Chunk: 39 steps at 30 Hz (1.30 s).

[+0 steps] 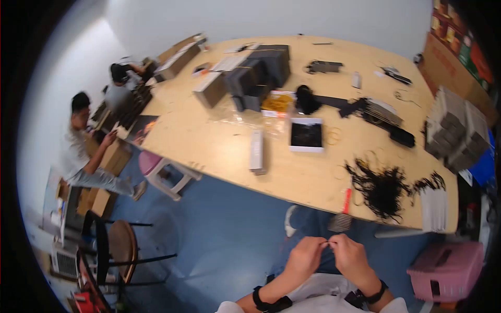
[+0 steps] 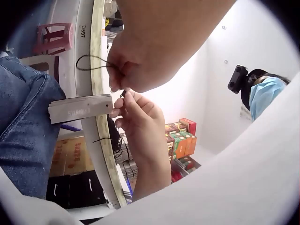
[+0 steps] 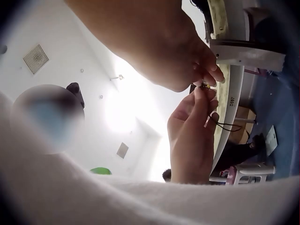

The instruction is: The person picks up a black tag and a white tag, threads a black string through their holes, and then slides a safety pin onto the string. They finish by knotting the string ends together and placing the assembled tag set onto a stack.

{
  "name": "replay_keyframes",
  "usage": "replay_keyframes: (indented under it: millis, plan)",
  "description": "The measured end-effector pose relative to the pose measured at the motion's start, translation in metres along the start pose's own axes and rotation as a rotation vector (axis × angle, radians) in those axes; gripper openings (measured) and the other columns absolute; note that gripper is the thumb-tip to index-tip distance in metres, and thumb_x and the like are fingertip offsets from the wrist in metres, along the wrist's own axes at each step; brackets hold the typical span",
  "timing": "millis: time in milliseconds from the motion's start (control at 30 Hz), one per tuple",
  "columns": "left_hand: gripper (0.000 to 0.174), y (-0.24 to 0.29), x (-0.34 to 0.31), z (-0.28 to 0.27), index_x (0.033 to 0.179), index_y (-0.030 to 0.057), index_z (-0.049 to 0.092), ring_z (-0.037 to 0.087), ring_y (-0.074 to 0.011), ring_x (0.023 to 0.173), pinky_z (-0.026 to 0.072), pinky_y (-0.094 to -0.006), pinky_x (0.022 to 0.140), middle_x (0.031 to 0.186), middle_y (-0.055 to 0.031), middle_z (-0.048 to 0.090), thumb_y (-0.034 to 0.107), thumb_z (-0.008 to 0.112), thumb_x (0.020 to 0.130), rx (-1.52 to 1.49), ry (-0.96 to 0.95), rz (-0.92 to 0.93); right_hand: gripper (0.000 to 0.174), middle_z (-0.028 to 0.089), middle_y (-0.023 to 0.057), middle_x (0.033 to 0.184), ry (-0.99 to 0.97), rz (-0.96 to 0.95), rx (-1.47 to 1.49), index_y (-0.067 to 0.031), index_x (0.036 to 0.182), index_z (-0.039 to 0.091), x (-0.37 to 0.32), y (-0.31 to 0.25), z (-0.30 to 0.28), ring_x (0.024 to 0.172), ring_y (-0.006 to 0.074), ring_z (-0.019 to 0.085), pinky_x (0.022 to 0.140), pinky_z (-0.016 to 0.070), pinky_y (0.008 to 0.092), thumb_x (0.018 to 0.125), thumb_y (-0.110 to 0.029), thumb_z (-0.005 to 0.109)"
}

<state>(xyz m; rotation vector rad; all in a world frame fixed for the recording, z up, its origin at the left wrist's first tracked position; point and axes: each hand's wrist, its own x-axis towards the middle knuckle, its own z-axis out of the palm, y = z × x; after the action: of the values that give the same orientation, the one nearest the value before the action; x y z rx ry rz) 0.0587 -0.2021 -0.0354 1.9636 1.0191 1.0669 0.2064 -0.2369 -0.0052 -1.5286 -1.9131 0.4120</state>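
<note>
Both hands meet at their fingertips in front of the lap. My left hand (image 1: 305, 255) pinches a thin black cord (image 2: 92, 69), whose loop sticks out past its fingers in the left wrist view. My right hand (image 1: 352, 256) pinches at the same small spot, where a dark bit with a touch of yellow shows between the fingertips in the right wrist view; fingers hide most of it. Close beyond the hands, at the table's edge, is a stack of grey cards (image 1: 341, 223) with a hole near one end in the left wrist view.
On the table (image 1: 209, 148) lie a heap of black cords (image 1: 383, 190), white cards with cords (image 1: 434, 208), a box of black pieces (image 1: 307, 135) and a narrow box (image 1: 257, 151). A pink bin (image 1: 446, 271) stands right, a chair (image 1: 122, 250) left. Two people sit at far left.
</note>
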Motion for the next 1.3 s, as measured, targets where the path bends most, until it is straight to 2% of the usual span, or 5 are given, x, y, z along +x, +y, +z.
replay_keyframes:
  millis: [200,300,367,567,1300]
  plan:
    - [0.015,0.004,0.008,-0.004,0.089,0.0017,0.062,0.06,-0.0313,0.071,0.0497,-0.035,0.062,0.08,-0.0133,0.063,-0.005,0.067,0.077,0.119,-0.009,0.058,0.017,0.059,0.0114,0.081,-0.078,0.054,0.096,-0.0007,0.094,0.051,0.003,0.008,-0.007,0.073,0.0292,0.063,0.06,0.0503,0.0355,0.079,0.005,0.058]
    - [0.01,-0.002,0.01,-0.006,0.091,0.0004,0.06,0.06,-0.0229,0.07,0.0491,-0.0331,0.06,0.08,-0.0107,0.062,-0.004,0.064,0.083,0.024,-0.082,-0.038,0.017,0.059,0.0117,0.081,-0.067,0.011,0.142,-0.0005,0.094,0.051,0.009,0.013,-0.007,0.073,0.0297,0.063,0.062,0.0511,0.0352,0.079,0.006,0.056]
    - [0.005,-0.006,0.006,-0.009,0.095,0.0004,0.058,0.058,-0.0127,0.074,0.0479,-0.0284,0.064,0.082,-0.0053,0.062,0.004,0.058,0.092,-0.337,-0.222,-0.348,0.016,0.059,0.0121,0.08,-0.052,-0.017,0.173,-0.0003,0.094,0.052,0.008,0.016,-0.006,0.071,0.0301,0.063,0.061,0.0511,0.0353,0.08,0.006,0.056]
    - [0.012,-0.015,0.006,-0.015,0.102,0.0047,0.058,0.055,-0.0055,0.079,0.0427,-0.0199,0.071,0.086,0.0003,0.062,0.016,0.055,0.097,-0.873,-0.37,-0.676,0.013,0.059,0.0133,0.078,-0.029,-0.047,0.241,0.0003,0.094,0.054,0.006,0.015,-0.009,0.069,0.0307,0.062,0.059,0.051,0.0356,0.083,0.005,0.057]
    - [0.012,-0.004,0.007,-0.01,0.096,0.0029,0.059,0.046,-0.001,0.067,0.0337,-0.0172,0.056,0.083,0.0003,0.063,0.015,0.059,0.095,-0.916,-0.248,-0.637,0.021,0.067,0.0116,0.084,-0.006,-0.177,0.189,0.001,0.098,0.06,0.003,0.025,-0.013,0.068,0.0267,0.067,0.055,0.0538,0.0337,0.077,0.002,0.064]
